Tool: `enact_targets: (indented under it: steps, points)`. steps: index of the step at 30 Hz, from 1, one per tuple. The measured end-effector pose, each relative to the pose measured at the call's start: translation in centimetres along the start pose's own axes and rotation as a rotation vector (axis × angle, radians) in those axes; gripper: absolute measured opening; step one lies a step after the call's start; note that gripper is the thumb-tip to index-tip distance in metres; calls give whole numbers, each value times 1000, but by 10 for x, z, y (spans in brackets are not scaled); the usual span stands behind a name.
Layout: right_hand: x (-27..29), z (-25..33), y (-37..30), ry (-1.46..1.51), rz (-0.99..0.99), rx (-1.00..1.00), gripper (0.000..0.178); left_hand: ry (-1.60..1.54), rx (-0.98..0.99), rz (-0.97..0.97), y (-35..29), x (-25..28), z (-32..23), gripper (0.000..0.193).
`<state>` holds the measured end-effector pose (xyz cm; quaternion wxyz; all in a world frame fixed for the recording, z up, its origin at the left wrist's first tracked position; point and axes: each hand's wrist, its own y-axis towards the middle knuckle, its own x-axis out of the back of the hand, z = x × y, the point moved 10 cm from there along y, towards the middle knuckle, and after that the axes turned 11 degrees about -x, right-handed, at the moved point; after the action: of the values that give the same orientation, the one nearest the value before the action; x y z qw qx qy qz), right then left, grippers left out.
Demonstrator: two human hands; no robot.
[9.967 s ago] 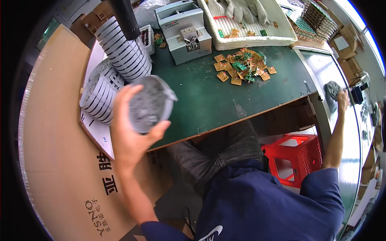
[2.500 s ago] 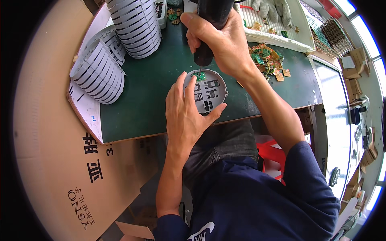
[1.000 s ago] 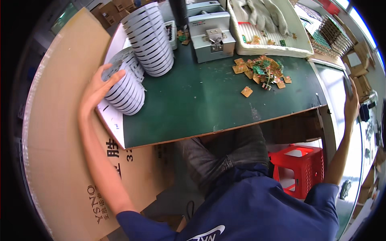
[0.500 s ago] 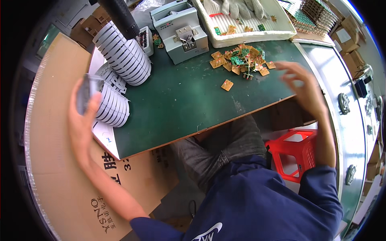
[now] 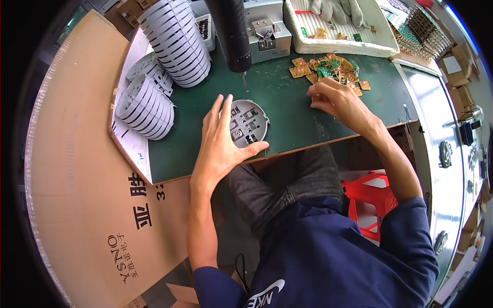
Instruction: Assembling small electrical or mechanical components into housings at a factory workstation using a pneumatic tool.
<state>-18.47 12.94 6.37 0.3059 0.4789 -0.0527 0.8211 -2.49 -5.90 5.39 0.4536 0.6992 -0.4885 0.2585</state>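
A round grey plastic housing (image 5: 251, 115) with cut-outs and small dark parts inside lies on the green tabletop near its front edge. My left hand (image 5: 218, 143) spans its left side, fingers along the far left and thumb at the near edge, gripping it. To the right, my right hand (image 5: 339, 102) is low over the table just in front of a pile of small circuit boards (image 5: 334, 64). Its fingers are pinched together; whatever is between them is hidden. Above the housing hangs a black electric screwdriver (image 5: 231, 36), its bit pointing down.
Stacks of white-grey round housings (image 5: 179, 46) stand at the left, with a shorter stack (image 5: 146, 110) nearer. Behind the screwdriver is a grey screw feeder (image 5: 269, 38). A white foam tray (image 5: 344, 46) holds gloves and boards. A red stool (image 5: 367, 197) stands below the table.
My left hand has brought a housing from the left stacks to the table's middle. My right hand has moved left and closed its fingers where a loose board lay. The view has shifted.
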Motion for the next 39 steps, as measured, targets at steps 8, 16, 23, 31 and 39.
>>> enact_targets:
  steps: [8,16,23,31,39]
  points:
    - [-1,3,-4,297,-109,-106,22,-356,-48,-30,-5,-2,-3,98]
    - [-39,-26,5,876,-1,-344,25,-2031,237,-332,-11,-38,-20,90]
    - [-27,-11,4,407,-74,-330,22,-2009,231,-334,-14,-36,-11,91]
    - [-16,3,-7,186,-169,-176,21,-1833,219,-276,-15,-36,-5,98]
    - [-3,4,-8,240,-142,-205,28,-310,-36,-120,10,-18,-21,75]
